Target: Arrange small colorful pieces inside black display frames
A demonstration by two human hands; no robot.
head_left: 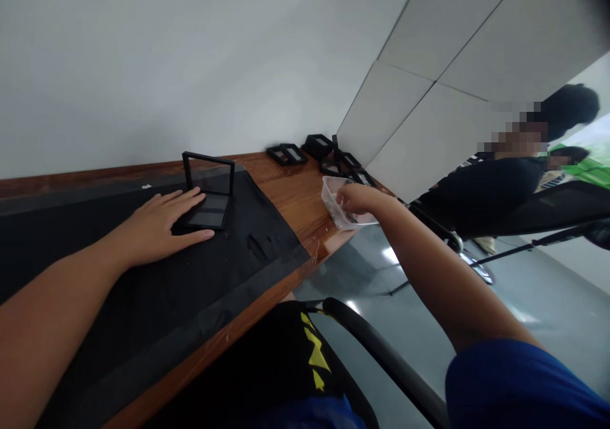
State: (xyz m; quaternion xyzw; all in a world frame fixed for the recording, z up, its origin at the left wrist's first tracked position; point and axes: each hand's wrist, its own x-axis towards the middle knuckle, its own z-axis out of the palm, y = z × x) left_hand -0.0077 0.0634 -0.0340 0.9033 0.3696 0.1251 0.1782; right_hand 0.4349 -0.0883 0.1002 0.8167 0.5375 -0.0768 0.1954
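Observation:
A black hinged case like a makeup palette point(208, 211) stands on a black mat point(157, 289), its framed lid upright and its base holding a grey panel. My left hand point(164, 222) lies flat at the left side of this case, fingers stretched and thumb along the front edge. Off to the right, my right hand point(357, 198) reaches into a clear plastic container point(333, 203) at the table's edge. Its fingers are curled downward, and their tips are partly hidden. Small items lie in the container, too unclear to name.
Several black cases point(287, 154) rest at the back of the wooden table point(290, 194) by the wall. A chair armrest point(381, 353) is close in front of me. To the right, a person in dark clothing point(490, 187) sits beyond the white partition point(443, 130).

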